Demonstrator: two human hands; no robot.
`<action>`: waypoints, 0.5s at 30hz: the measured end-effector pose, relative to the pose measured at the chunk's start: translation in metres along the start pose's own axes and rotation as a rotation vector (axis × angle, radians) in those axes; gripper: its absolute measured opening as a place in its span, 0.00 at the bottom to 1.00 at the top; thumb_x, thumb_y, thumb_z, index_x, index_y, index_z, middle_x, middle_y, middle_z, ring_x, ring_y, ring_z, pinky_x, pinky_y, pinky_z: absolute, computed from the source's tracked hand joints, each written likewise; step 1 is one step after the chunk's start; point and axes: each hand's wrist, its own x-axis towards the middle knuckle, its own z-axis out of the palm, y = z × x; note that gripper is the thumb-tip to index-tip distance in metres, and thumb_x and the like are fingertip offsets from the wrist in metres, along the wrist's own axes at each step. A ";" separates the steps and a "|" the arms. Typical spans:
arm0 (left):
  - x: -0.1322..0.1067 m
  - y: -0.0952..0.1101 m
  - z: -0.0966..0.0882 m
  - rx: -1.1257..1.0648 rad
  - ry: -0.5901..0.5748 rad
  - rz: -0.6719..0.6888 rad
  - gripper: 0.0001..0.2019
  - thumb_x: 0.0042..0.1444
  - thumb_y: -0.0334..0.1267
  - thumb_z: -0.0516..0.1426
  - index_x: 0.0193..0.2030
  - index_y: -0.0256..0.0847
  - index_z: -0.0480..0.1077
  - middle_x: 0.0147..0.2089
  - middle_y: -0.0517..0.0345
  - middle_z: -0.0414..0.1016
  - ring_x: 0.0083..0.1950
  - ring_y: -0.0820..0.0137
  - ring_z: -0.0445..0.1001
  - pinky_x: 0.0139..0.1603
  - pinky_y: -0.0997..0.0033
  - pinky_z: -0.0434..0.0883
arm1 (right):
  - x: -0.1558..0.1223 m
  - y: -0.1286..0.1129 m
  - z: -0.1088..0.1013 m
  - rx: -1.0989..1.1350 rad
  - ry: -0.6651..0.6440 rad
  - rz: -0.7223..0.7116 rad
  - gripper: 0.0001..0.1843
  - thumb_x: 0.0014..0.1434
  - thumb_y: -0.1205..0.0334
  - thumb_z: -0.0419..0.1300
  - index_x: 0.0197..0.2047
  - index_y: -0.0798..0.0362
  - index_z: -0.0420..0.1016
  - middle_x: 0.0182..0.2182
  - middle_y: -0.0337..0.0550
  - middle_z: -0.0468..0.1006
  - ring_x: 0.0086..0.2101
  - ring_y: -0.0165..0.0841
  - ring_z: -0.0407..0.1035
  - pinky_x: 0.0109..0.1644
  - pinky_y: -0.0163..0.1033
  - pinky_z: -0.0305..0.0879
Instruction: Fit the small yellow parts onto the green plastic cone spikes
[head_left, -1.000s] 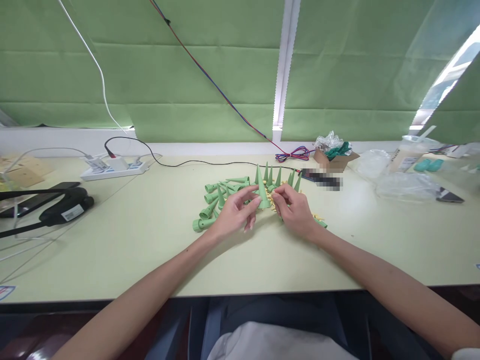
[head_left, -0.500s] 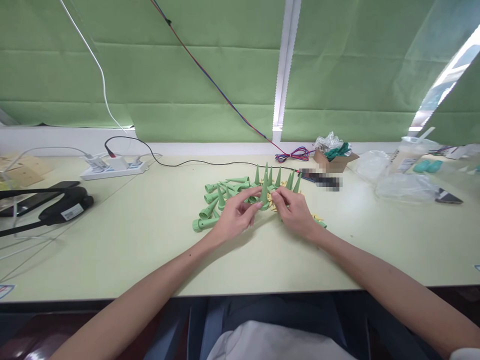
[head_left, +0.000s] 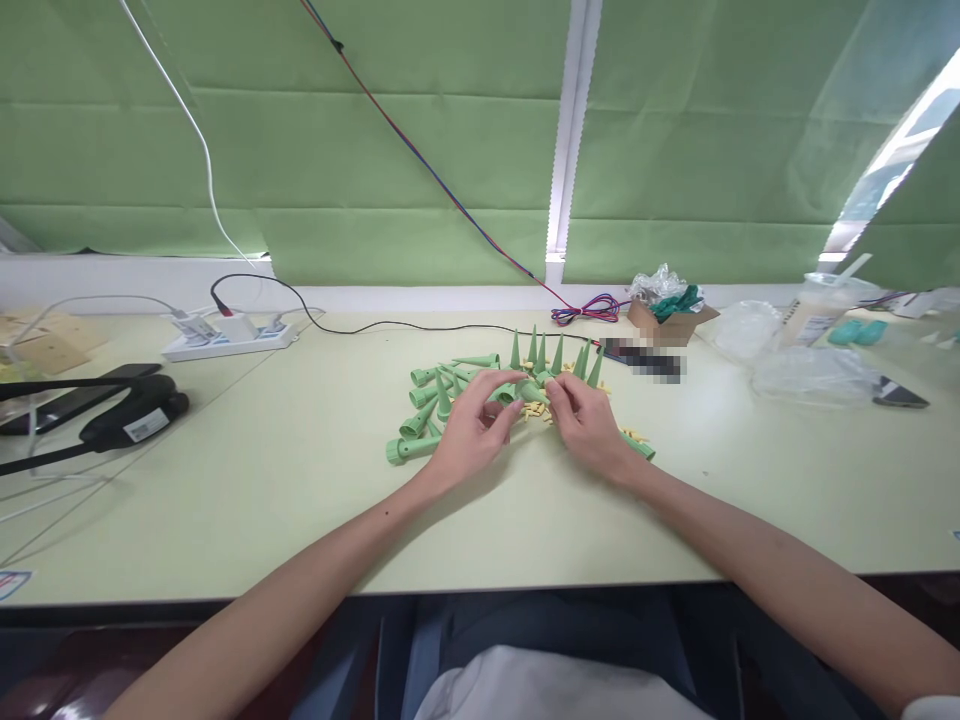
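Between thumb and fingers, my left hand point(head_left: 474, 428) grips a green plastic spike point(head_left: 531, 392), which lies tilted with one end toward the right hand. My right hand point(head_left: 583, 418) is closed in a pinch close beside that spike; whatever its fingertips hold is too small and covered to make out. Small yellow pieces point(head_left: 534, 410) are scattered on the table under and behind the hands. Behind them stand several upright green cones point(head_left: 559, 356). To the left lies a pile of green hollow spikes point(head_left: 420, 420), some with ribbed caps.
A white power strip point(head_left: 229, 338) and a black strapped device point(head_left: 135, 412) are on the left. At the back right are bundled red and blue wires point(head_left: 589, 310), a small cardboard box point(head_left: 671, 325), a plastic cup point(head_left: 814, 310) and clear plastic bags point(head_left: 810, 375).
The spike in my left hand has gone from upright to tilted over, its end nearer the right fingers. Both hands have stayed almost in place.
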 end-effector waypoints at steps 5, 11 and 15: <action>0.001 0.003 -0.001 -0.063 0.051 -0.075 0.14 0.62 0.52 0.57 0.45 0.44 0.66 0.25 0.64 0.66 0.19 0.76 0.63 0.21 0.76 0.60 | 0.000 -0.001 -0.001 0.039 0.031 0.008 0.18 0.71 0.50 0.49 0.31 0.50 0.60 0.20 0.34 0.61 0.21 0.28 0.56 0.27 0.37 0.54; 0.003 0.003 -0.003 0.060 -0.041 -0.116 0.25 0.65 0.58 0.50 0.27 0.39 0.68 0.15 0.64 0.61 0.16 0.74 0.61 0.22 0.72 0.60 | 0.000 -0.001 -0.001 0.099 -0.014 0.000 0.16 0.70 0.49 0.50 0.33 0.49 0.63 0.20 0.34 0.62 0.21 0.29 0.57 0.26 0.37 0.56; 0.001 0.000 -0.001 0.037 -0.151 -0.138 0.24 0.64 0.58 0.51 0.29 0.40 0.66 0.15 0.64 0.63 0.16 0.73 0.63 0.22 0.72 0.60 | 0.000 -0.001 -0.002 0.090 -0.055 -0.010 0.16 0.71 0.50 0.50 0.33 0.49 0.63 0.21 0.34 0.63 0.22 0.30 0.59 0.27 0.37 0.57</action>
